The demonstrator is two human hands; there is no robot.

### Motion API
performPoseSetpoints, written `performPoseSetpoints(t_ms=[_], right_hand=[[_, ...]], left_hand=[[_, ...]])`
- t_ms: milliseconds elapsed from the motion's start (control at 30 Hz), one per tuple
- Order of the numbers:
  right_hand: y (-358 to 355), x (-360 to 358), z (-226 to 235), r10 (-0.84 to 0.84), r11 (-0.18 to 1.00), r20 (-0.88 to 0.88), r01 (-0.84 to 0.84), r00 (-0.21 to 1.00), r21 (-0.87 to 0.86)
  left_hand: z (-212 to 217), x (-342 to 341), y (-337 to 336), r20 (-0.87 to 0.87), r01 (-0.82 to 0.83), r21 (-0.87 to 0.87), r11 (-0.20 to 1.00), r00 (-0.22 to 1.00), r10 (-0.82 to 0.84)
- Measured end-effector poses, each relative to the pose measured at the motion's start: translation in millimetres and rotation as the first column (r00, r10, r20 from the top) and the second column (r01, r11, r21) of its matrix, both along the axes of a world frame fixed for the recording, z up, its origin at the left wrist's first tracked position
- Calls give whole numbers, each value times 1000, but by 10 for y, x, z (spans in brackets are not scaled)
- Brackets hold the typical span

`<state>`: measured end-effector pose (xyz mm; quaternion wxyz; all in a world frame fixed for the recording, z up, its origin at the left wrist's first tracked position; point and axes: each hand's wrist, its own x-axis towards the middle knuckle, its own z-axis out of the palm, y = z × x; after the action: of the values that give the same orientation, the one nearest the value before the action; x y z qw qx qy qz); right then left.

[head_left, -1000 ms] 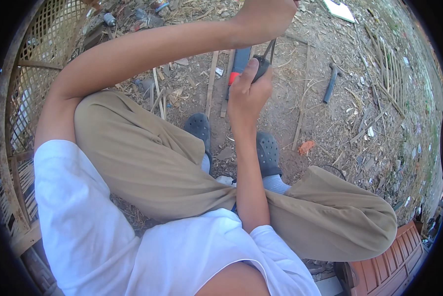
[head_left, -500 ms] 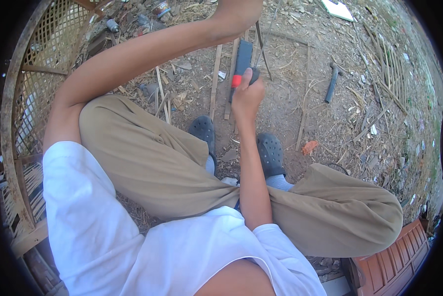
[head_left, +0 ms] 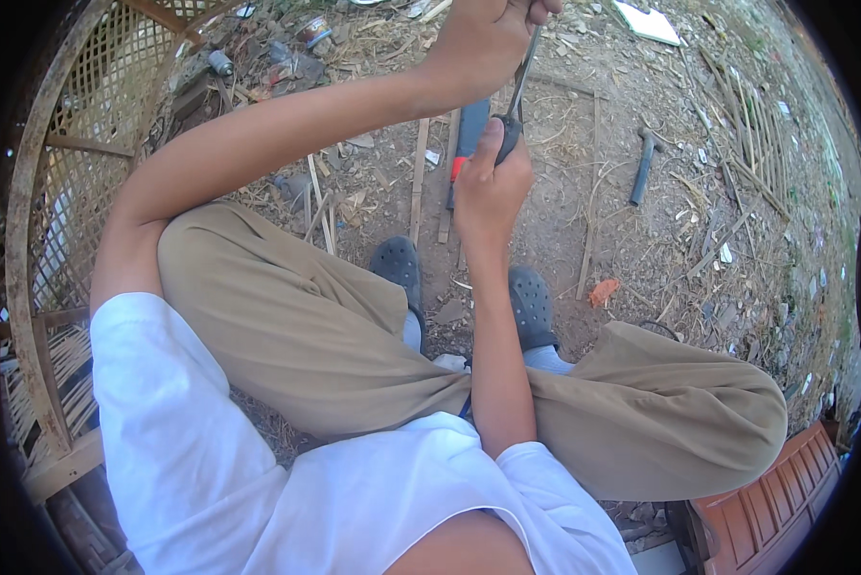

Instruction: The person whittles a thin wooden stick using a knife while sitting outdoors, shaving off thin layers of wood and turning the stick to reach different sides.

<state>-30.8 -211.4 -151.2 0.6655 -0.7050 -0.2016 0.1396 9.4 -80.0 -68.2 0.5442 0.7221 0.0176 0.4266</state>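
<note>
My right hand [head_left: 494, 192] is wrapped round the black handle of a knife [head_left: 508, 137], thumb along the handle. Its narrow metal blade points up and away, towards my left hand [head_left: 478, 48]. My left hand is closed at the top edge, on a thin dark strip that lies mostly hidden behind it and the blade. Beneath my hands, a flat dark-blue sheath-like piece [head_left: 470, 129] with a red band rests on the ground, partly covered by my right hand.
A hammer [head_left: 645, 168] lies on the dirt to the right. Wooden slats [head_left: 419, 182] lie left of centre, thin sticks [head_left: 761, 144] at the far right. A lattice frame [head_left: 23, 240] stands on the left, a reddish-brown panel [head_left: 770, 498] at lower right.
My left hand has come down and nearer, showing more of its fingers. My right hand has shifted slightly right with the knife, whose blade now meets the left hand's fingers in view.
</note>
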Motion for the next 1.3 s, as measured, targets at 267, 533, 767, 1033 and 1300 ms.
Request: performPoseSetpoints(t_ms=[267,533,767,1033,1300], right_hand=[[-75,374,-1242,-80,932,-154,19,985,-363],[-17,189,-196,-83,993,-43,79,996,-92],[121,134,-1081,-162,963,110,181,981,-199],[-75,391,-1405,-228,959,-399,133,888,-251],[-90,474,-473,2,986,-386,62,923,153]], left_hand=[[162,60,42,-201,-56,-158,986,979,23],[133,130,-263,-35,171,-94,981,984,-175],[127,366,18,-15,45,-65,997,999,-46],[202,570,-214,-39,239,-83,967,969,-243],[281,431,-31,-69,467,-258,846,864,-499]])
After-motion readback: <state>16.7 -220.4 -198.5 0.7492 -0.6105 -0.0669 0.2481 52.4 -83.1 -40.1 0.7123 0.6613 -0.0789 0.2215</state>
